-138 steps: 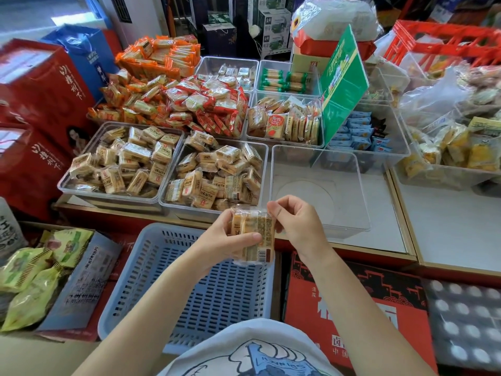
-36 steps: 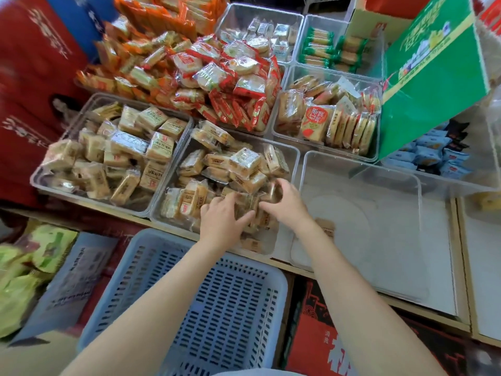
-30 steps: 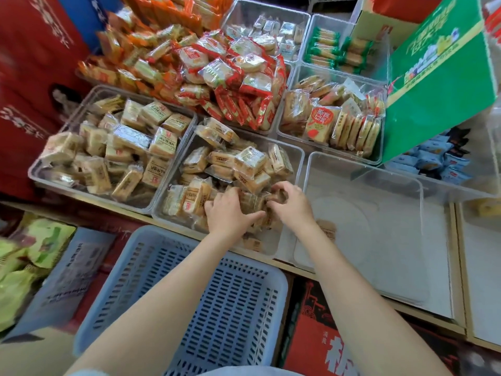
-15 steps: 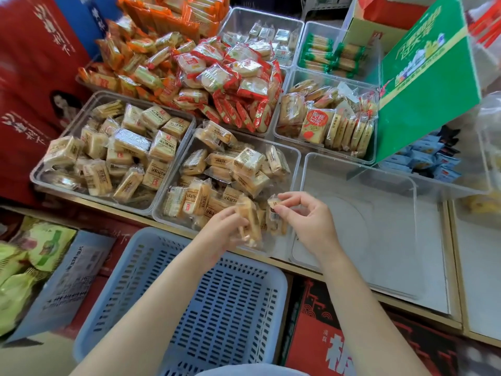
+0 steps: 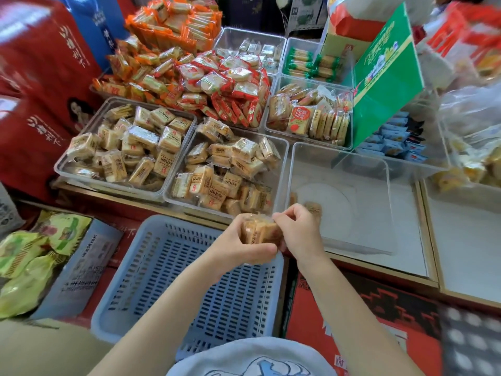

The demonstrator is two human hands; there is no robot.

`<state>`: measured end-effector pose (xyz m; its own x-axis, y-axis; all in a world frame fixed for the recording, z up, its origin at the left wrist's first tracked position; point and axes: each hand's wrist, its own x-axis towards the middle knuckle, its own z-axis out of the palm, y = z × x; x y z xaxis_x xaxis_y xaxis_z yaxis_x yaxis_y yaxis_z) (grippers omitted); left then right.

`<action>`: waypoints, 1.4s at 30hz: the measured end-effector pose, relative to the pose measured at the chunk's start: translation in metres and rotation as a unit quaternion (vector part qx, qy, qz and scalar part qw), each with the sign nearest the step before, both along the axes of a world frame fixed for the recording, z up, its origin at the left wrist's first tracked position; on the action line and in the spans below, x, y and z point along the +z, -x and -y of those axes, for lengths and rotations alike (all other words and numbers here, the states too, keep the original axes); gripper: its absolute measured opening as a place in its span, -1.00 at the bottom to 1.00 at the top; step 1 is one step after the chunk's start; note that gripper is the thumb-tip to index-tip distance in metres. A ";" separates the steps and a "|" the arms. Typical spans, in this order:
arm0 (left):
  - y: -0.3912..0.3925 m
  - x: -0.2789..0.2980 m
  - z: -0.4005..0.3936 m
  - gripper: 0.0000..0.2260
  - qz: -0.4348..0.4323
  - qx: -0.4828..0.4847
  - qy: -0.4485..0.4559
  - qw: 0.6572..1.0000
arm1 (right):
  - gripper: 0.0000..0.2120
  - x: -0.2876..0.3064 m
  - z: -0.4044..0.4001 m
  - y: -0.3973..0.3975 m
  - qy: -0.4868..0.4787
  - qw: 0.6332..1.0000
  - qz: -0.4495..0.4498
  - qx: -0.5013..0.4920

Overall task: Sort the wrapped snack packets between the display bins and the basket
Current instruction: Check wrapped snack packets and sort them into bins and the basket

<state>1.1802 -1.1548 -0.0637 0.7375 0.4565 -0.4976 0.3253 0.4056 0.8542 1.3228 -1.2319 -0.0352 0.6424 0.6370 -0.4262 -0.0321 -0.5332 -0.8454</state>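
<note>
Clear plastic display bins on counter: two near ones full of tan packets, left bin (image 5: 81, 169) and middle bin (image 5: 282, 147); third bin (image 5: 379, 164), near right, holds two or so small packets. One blue basket (image 5: 130, 267) below, nearer. One tan snack packet (image 5: 259, 232) held between both hands above basket's far right corner: left hand (image 5: 241, 246) grips it from below, right hand (image 5: 299, 229) pinches its right edge.

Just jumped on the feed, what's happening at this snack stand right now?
A person is sorting wrapped snacks. Both hands, left hand and right hand, hold a small cluster of tan snack packets above the far edge of the blue basket, which looks bare. The clear bin ahead holds only a couple of packets.
</note>
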 end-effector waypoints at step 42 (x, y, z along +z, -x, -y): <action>0.020 0.070 0.028 -0.89 0.025 0.114 -0.041 0.992 | -0.85 0.046 0.061 0.026 -0.116 0.985 -0.025 0.126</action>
